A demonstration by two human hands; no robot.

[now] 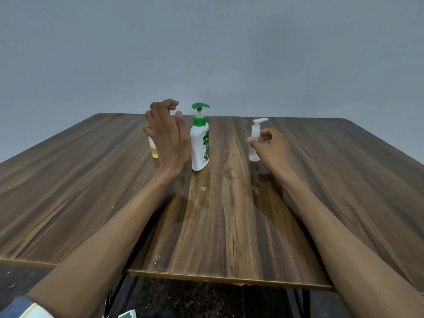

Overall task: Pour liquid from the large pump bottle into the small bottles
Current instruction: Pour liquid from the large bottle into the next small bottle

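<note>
Standing upright, large pump bottle (200,143), spout rightward.

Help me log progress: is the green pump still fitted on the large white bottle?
Yes, the green pump sits upright on the neck of the large white bottle, which stands untouched between both hands.

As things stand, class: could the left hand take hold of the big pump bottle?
Probably yes: the left hand hangs open just beside the large pump bottle, and nothing stands between them.
</note>
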